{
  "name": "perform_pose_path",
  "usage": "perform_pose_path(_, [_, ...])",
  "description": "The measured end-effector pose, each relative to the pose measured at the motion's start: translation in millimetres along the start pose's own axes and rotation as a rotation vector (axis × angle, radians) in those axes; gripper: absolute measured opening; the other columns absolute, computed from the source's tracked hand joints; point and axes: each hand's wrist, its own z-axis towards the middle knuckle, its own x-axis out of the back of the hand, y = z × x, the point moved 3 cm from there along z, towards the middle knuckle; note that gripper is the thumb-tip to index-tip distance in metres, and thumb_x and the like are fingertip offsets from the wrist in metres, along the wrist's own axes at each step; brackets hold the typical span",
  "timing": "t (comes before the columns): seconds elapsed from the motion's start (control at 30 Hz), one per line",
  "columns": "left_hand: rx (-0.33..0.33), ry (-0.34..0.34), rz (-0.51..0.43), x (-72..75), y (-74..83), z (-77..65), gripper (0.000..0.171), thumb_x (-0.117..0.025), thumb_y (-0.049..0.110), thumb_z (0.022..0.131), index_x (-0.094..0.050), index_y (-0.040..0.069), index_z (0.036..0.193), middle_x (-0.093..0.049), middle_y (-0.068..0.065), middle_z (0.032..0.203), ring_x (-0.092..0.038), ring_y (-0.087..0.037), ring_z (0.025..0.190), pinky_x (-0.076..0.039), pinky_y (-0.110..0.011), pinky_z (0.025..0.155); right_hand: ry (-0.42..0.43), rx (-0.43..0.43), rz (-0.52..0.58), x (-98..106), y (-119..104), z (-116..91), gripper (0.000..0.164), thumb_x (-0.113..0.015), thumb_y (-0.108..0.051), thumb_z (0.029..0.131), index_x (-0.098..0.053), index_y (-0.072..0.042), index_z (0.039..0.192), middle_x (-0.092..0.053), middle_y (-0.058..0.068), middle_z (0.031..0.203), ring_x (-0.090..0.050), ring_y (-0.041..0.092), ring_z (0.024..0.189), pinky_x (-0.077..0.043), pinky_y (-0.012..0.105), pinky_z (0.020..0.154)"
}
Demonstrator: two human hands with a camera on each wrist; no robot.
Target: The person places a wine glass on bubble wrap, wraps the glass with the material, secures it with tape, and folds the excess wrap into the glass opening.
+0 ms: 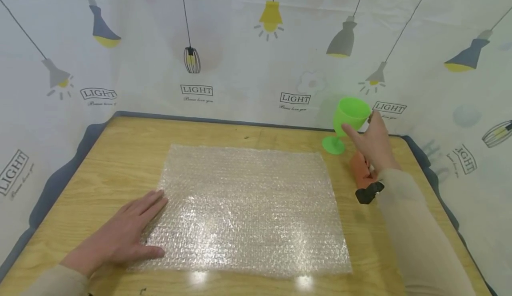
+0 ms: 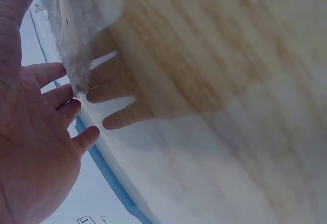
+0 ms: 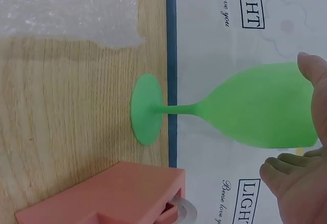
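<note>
Across the counter (image 1: 92, 167), bubble wrap (image 1: 248, 211) reaches under my spread left hand's (image 1: 124, 231) fingertips; the green cup (image 1: 349, 118) stands between my spread right hand's (image 1: 376, 142) thumb and fingers, an orange tape dispenser (image 1: 360, 169) below that hand.

one of the hands (image 2: 41, 127) touches clear plastic (image 2: 71, 45) on a table (image 2: 219, 96).
</note>
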Motion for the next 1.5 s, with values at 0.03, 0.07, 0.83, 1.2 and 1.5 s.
perform_pose_path(0.03, [0.003, -0.004, -0.003, -0.2, -0.2, 0.5, 0.118, -0.062, 0.084, 0.078, -0.035, 0.003, 0.159, -0.028, -0.021, 0.167, -0.029, -0.043, 0.151, -0.032, -0.067, 0.115, 0.005, -0.007, 0.006, -0.6, -0.3, 1.5, 0.099, -0.061, -0.061, 0.097, -0.016, 0.002, 0.159, -0.029, 0.03, 0.16, -0.028, 0.047, 0.15, -0.027, 0.066, 0.12])
perform_pose_path(0.07, [0.002, -0.01, -0.007, -0.4, -0.4, 0.8, 0.118, -0.062, 0.085, 0.078, -0.034, 0.003, 0.159, -0.028, -0.021, 0.167, -0.029, -0.043, 0.151, -0.032, -0.067, 0.115, 0.01, -0.012, 0.019, -1.1, -0.8, 2.9, 0.1, -0.062, -0.061, 0.096, -0.016, 0.001, 0.159, -0.03, 0.029, 0.16, -0.029, 0.047, 0.15, -0.028, 0.065, 0.12])
perform_pose_path(0.83, [0.008, -0.014, -0.024, -1.7, 2.7, 2.6, 0.121, -0.059, 0.087, 0.077, -0.035, 0.0, 0.158, -0.028, -0.023, 0.166, -0.029, -0.043, 0.15, -0.029, -0.065, 0.118, 0.054, -0.163, 0.113, -8.2, 2.9, 8.5, 0.102, -0.062, -0.062, 0.094, -0.012, -0.001, 0.16, -0.039, 0.03, 0.153, -0.042, 0.045, 0.139, -0.039, 0.06, 0.113])
perform_pose_path(1.2, [0.019, -0.025, -0.019, -0.3, 1.7, 2.7, 0.121, -0.057, 0.087, 0.078, -0.035, -0.002, 0.157, -0.027, -0.024, 0.166, -0.029, -0.043, 0.151, -0.029, -0.066, 0.118, 0.071, -0.14, 0.158, -0.7, -2.6, -4.4, 0.1, -0.063, -0.061, 0.094, -0.014, -0.004, 0.16, -0.037, 0.027, 0.157, -0.04, 0.042, 0.142, -0.038, 0.058, 0.116])
perform_pose_path(1.5, [0.031, -0.029, -0.024, 1.0, 1.1, 2.9, 0.121, -0.056, 0.088, 0.078, -0.035, 0.0, 0.158, -0.026, -0.023, 0.166, -0.029, -0.043, 0.15, -0.029, -0.066, 0.118, 0.084, -0.103, 0.165, 4.2, -4.9, -19.4, 0.095, -0.06, -0.059, 0.097, -0.016, -0.005, 0.161, -0.039, 0.024, 0.155, -0.047, 0.038, 0.135, -0.046, 0.052, 0.104])
